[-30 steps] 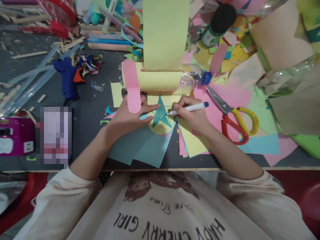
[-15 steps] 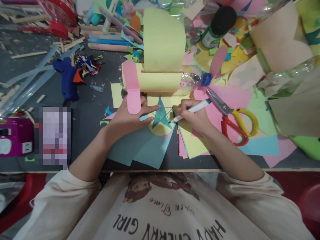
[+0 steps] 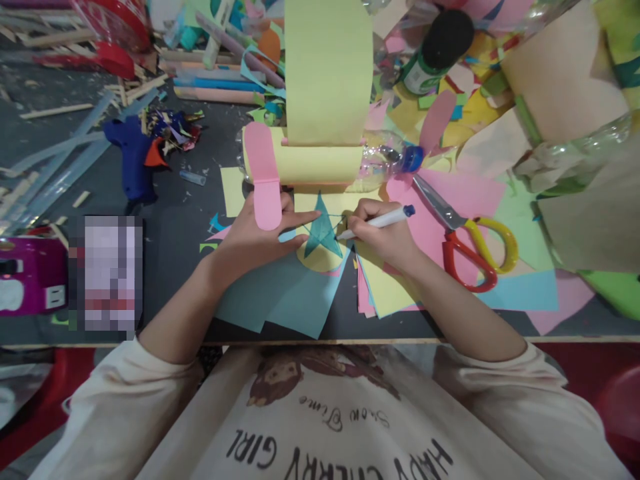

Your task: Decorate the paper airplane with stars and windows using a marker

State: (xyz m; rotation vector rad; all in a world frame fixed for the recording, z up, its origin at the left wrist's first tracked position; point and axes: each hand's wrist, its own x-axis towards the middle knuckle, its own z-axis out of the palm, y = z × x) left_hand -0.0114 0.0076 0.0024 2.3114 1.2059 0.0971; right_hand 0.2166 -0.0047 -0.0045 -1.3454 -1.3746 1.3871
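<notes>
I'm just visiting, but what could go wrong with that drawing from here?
The left hand lies right by the green star, so any wet ink might smudge. The pen in the right hand could slip past the star's edge. A pink strip overhangs the left hand, so raising that hand might bend it.

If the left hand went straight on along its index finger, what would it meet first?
Passing over the flat teal star, the left hand would probably meet the right hand first, which holds the white marker; depth is hard to judge.
</notes>
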